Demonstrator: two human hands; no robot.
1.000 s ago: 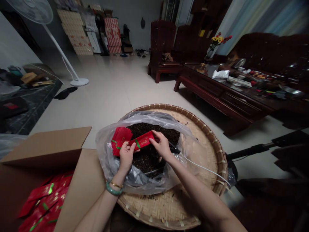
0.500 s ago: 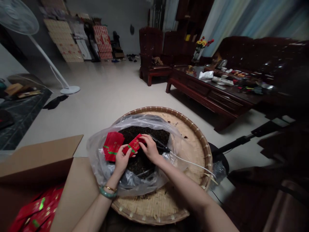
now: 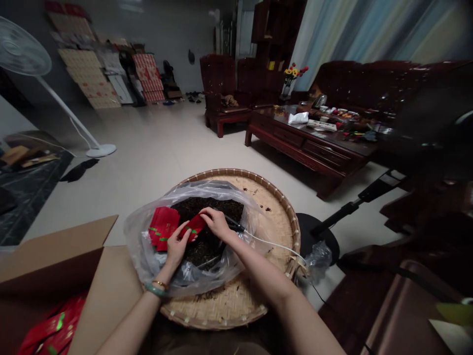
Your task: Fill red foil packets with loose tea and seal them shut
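My left hand (image 3: 176, 245) pinches the lower left end of a small red packet (image 3: 195, 227) with green and gold print. At the packet's upper right end, the fingers of my right hand (image 3: 216, 222) are closed on it. A fanned stack of similar red packets (image 3: 163, 223) lies just left of my hands. Beneath is dark, dried loose leaf like tea (image 3: 207, 246), inside an open clear plastic bag (image 3: 138, 236). A dark-handled tool with a white cord (image 3: 273, 245) lies partly in the leaf, its far part hidden by my right hand.
The bag rests on a round woven bamboo tray (image 3: 284, 217). At the left stands an open cardboard box (image 3: 105, 281) with more red packets inside. A black stand (image 3: 332, 222) is close on the right. Farther off are a wooden coffee table (image 3: 288, 138) and a white fan (image 3: 81, 128).
The packet has turned from nearly level to a steeper tilt, with my right hand drawn closer to my left. The camera view has shifted right and slightly up.
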